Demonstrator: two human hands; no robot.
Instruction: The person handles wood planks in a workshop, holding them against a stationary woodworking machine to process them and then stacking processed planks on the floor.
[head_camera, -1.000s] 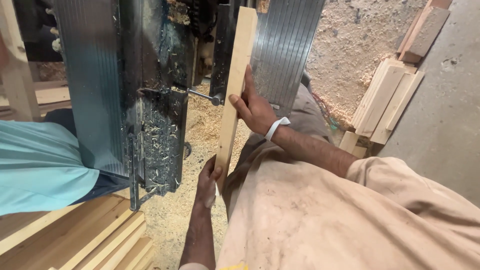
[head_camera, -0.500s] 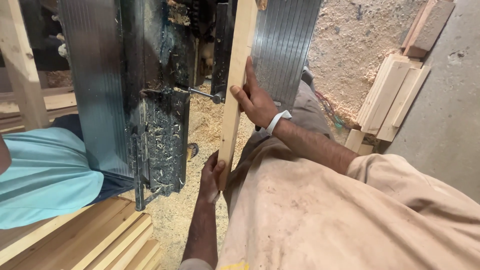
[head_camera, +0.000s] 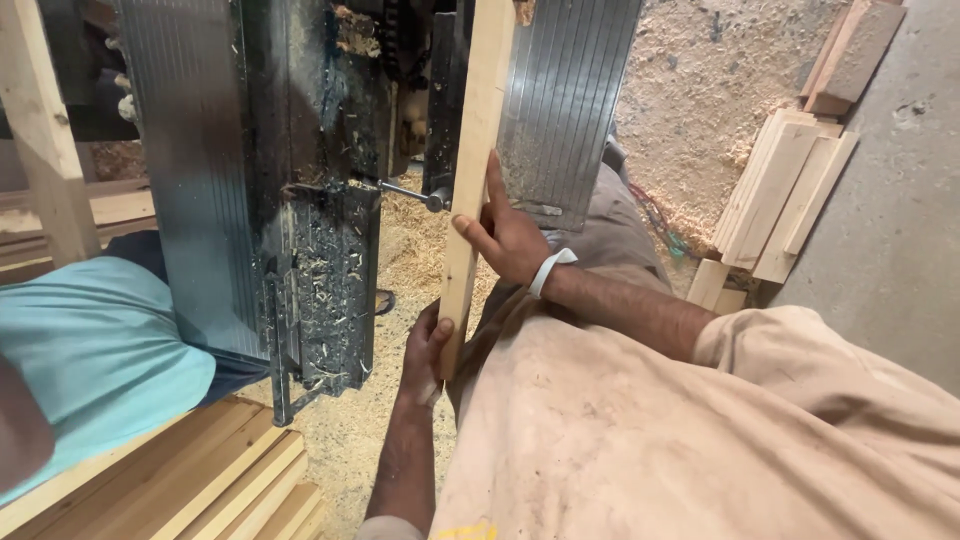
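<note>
A long pale wooden board (head_camera: 472, 150) lies lengthwise on the ribbed metal table (head_camera: 565, 100) of a planing machine, its far end out of view at the top. My left hand (head_camera: 425, 350) grips the board's near end from below. My right hand (head_camera: 505, 235), with a white band at the wrist, presses flat against the board's right side about midway along. A dark guard and a metal rod (head_camera: 410, 192) sit just left of the board.
Another person in a light blue shirt (head_camera: 90, 350) stands at the left by the machine's other ribbed table (head_camera: 195, 170). Stacked planks (head_camera: 215, 480) lie at the bottom left, more boards (head_camera: 775, 195) lean at the right. Sawdust (head_camera: 700, 90) covers the floor.
The board has slid forward along the machine table. Both my hands have moved forward with it, and the view has shifted a little closer.
</note>
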